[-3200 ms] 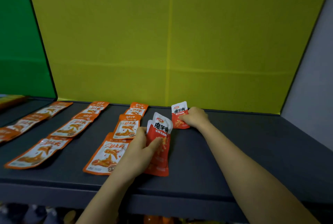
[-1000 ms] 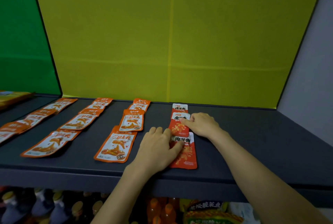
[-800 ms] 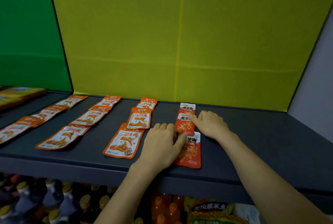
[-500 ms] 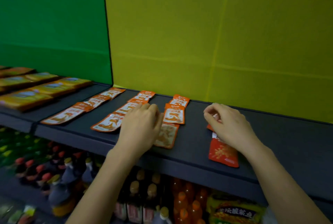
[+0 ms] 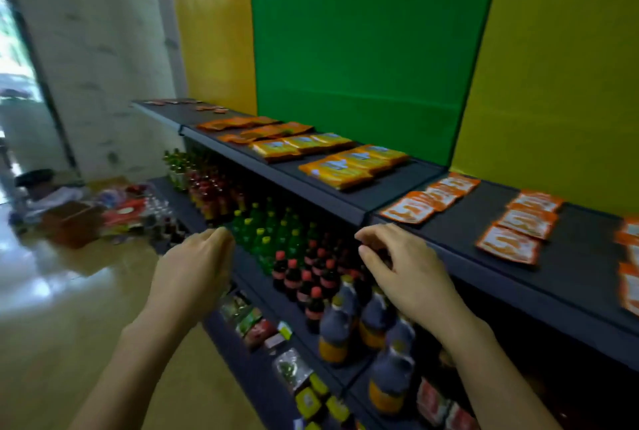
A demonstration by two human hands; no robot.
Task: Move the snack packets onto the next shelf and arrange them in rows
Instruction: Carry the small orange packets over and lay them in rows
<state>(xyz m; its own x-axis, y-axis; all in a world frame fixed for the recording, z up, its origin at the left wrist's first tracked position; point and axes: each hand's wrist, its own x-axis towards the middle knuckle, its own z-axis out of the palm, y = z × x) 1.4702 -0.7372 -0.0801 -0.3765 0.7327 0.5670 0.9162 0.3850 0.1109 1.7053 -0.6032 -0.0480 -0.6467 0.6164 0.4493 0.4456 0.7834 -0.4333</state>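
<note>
Orange snack packets (image 5: 511, 224) lie flat in rows on the dark shelf (image 5: 570, 277) in front of the yellow panel, at the right. Yellow-orange packets (image 5: 345, 167) lie in rows on the neighbouring shelf section (image 5: 332, 194) before the green panel. Small packets (image 5: 207, 107) sit on the farthest section at the left. My left hand (image 5: 197, 263) hovers in front of the shelves, below their edge, fingers loosely together and holding nothing. My right hand (image 5: 404, 270) hangs just under the shelf edge with its fingers curled and nothing in it.
Below the top shelf stand many bottles (image 5: 294, 257), green, red-capped and dark. Lower still lie small packaged goods (image 5: 276, 343). On the floor at the left sits a pile of boxes and goods (image 5: 96, 212) by a white wall (image 5: 103, 49).
The view has swung left from the yellow section toward the green one. Both hands have come off the red packets and the shelf and now hang empty in front of it.
</note>
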